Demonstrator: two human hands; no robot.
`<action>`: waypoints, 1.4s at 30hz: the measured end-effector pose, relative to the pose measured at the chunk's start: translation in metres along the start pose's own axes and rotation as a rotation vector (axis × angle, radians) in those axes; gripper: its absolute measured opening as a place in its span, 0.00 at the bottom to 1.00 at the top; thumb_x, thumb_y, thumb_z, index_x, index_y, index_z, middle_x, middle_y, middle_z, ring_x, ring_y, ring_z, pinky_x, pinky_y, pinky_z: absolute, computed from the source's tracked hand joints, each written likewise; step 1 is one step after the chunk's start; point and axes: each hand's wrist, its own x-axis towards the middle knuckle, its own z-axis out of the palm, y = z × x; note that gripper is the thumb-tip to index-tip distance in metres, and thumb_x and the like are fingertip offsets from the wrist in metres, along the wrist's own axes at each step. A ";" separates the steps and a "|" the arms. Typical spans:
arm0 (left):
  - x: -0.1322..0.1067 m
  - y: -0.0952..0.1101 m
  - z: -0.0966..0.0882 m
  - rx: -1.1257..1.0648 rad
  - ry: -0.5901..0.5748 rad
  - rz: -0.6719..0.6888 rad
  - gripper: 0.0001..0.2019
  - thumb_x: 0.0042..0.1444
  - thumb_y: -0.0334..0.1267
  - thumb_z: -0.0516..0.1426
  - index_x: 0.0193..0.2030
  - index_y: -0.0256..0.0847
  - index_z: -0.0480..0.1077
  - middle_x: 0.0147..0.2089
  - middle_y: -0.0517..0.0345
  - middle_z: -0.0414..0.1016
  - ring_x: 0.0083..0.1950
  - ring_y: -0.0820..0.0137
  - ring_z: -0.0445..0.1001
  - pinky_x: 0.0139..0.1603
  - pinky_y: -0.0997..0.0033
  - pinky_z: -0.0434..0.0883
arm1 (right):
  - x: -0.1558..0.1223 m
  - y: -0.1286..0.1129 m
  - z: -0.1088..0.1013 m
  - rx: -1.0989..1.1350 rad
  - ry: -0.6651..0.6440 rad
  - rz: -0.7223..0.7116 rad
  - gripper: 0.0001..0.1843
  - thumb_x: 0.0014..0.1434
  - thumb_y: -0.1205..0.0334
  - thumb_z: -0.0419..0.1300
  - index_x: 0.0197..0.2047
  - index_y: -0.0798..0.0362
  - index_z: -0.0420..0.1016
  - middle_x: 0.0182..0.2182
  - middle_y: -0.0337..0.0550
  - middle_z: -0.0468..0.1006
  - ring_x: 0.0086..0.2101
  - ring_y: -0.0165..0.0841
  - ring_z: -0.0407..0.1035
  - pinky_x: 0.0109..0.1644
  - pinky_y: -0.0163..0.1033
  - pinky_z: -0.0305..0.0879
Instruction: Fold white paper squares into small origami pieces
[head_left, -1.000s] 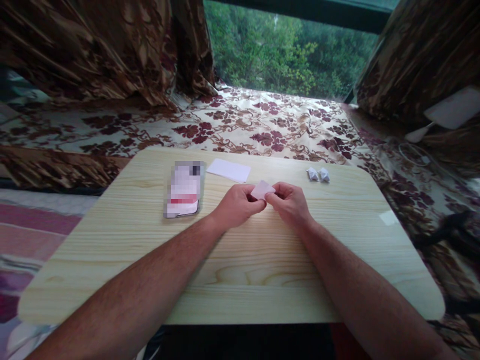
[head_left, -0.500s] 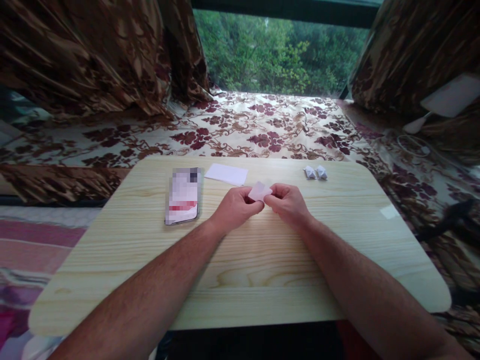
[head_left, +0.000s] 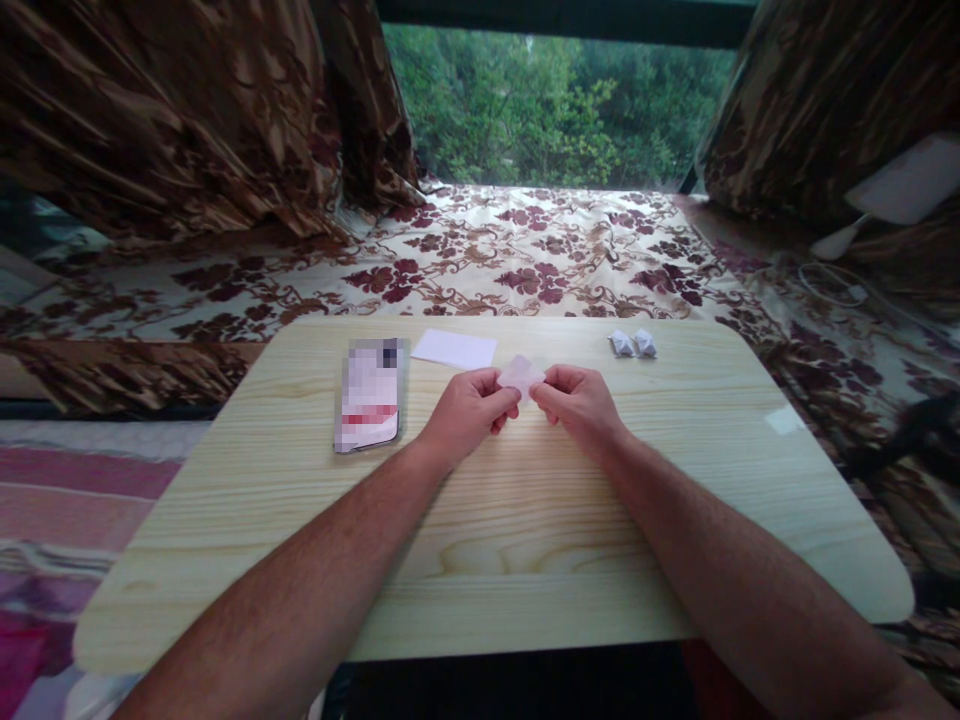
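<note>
Paper piece point(head_left: 520, 374), one, small, white, seemingly folded; held up over the middle of the far half of the surface point(head_left: 540, 570), one corner pointed away from the wearer. Whether its underside is rested on the wood cannot be told. Used below as the landmark for all places.

Left hand point(head_left: 469, 410): closed in a narrow pinch, the paper piece's left edge gripped between thumb and bent fingers.

Right hand point(head_left: 583, 402): likewise narrowed, the right edge of the paper piece pinched by thumb and forefinger, the other fingers curled under.

White sheet point(head_left: 454, 348), rectangular, possibly several stacked: laid flat beyond the paper piece and to its left, near the left hand.

Phone-like object point(head_left: 369, 395), flat, detail obscured by pixelation, red band across the lower part: placed well to the left of the paper piece.

Folded shapes point(head_left: 633, 344), two, pale, faceted: set side by side, beyond the paper piece and to its right.

Patterned cloth point(head_left: 525, 250), floral, maroon and brown on cream: spread beyond the paper piece, past the surface's far edge.

Window point(head_left: 540, 110): seen farthest beyond the paper piece, filled with green foliage.
</note>
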 end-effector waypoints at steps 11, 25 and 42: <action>0.001 -0.003 -0.001 -0.046 -0.013 0.003 0.09 0.51 0.39 0.59 0.26 0.37 0.68 0.22 0.62 0.70 0.20 0.78 0.63 0.21 0.77 0.58 | 0.000 0.000 -0.001 -0.083 -0.026 -0.021 0.09 0.51 0.61 0.60 0.23 0.54 0.69 0.15 0.31 0.66 0.17 0.24 0.55 0.21 0.33 0.47; 0.002 -0.004 -0.002 -0.038 0.004 -0.004 0.10 0.53 0.42 0.61 0.30 0.36 0.70 0.23 0.62 0.69 0.20 0.78 0.63 0.19 0.77 0.59 | -0.001 -0.001 -0.001 -0.084 -0.092 -0.009 0.10 0.51 0.59 0.61 0.23 0.54 0.69 0.16 0.32 0.67 0.18 0.24 0.58 0.21 0.32 0.49; 0.005 -0.009 0.002 -0.183 0.103 0.036 0.14 0.51 0.45 0.63 0.27 0.37 0.68 0.22 0.63 0.69 0.21 0.78 0.63 0.22 0.75 0.59 | -0.006 0.003 0.008 -0.177 -0.026 -0.122 0.09 0.52 0.58 0.63 0.26 0.55 0.72 0.18 0.34 0.69 0.20 0.24 0.57 0.22 0.31 0.50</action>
